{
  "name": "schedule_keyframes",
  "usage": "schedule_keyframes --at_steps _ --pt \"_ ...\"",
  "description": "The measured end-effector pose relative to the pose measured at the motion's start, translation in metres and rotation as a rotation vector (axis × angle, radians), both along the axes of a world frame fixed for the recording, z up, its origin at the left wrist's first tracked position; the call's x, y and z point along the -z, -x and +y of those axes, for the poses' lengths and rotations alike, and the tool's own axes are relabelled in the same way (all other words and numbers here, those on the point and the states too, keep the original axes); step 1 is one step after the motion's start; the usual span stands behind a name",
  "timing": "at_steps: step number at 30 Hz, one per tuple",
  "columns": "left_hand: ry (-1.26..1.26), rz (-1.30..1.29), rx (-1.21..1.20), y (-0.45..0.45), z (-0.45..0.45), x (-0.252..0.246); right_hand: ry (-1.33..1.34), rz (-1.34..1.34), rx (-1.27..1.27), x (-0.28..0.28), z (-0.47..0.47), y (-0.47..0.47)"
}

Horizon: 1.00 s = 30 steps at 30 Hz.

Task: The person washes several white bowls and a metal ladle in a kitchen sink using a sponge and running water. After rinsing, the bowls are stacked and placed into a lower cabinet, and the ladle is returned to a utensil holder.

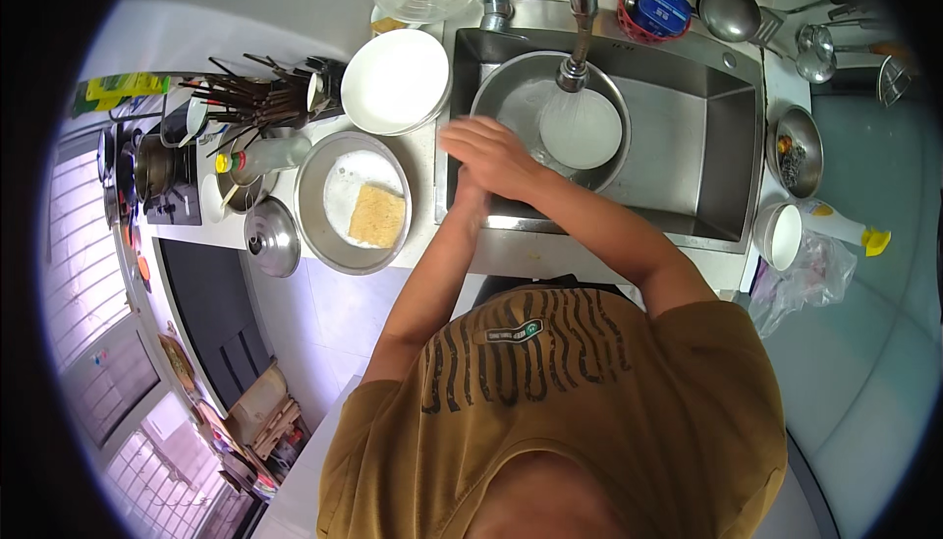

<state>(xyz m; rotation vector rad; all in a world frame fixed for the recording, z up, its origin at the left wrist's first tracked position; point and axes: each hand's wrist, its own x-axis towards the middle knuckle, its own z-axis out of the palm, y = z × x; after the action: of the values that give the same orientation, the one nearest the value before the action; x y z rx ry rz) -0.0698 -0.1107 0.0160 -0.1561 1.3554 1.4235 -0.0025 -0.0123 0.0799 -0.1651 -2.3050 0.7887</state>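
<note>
My right hand (490,159) lies across my left hand (471,189) over the sink's left front edge. Its fingers are stretched out and blurred, with nothing visible in them. Most of my left hand is hidden beneath it. Just beyond them, a round metal basin (508,100) stands in the stainless steel sink (663,145). Water runs from the faucet (573,71) onto a white bowl or dish (582,134) in that basin. To the left, a second metal basin (313,200) holds a white soapy dish (342,189) and a yellowish sponge (377,216).
Stacked white bowls (396,82) stand left of the sink. A metal lid (272,237), a bottle (272,156) and many chopsticks (254,97) are farther left. On the right are a metal bowl (799,148), white bowls (779,237) and a spray-type bottle (832,222). Ladles (729,12) hang behind.
</note>
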Motion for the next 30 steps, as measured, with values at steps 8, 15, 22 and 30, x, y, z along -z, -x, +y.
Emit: schedule_keyframes --at_steps 8,15,22,30 --pt "0.256 -0.034 0.267 -0.017 0.026 0.027 -0.134 -0.893 0.288 0.163 0.041 -0.154" --pt "0.263 -0.159 0.308 -0.041 0.042 0.035 0.24 -0.915 0.21 0.141 0.035 -0.156" --pt "-0.005 -0.537 0.042 -0.063 0.057 0.061 0.603 -0.698 0.359 0.099 0.052 -0.144" --pt "0.187 -0.206 0.222 -0.076 0.069 0.022 1.199 -0.243 0.383 0.116 0.061 -0.149"
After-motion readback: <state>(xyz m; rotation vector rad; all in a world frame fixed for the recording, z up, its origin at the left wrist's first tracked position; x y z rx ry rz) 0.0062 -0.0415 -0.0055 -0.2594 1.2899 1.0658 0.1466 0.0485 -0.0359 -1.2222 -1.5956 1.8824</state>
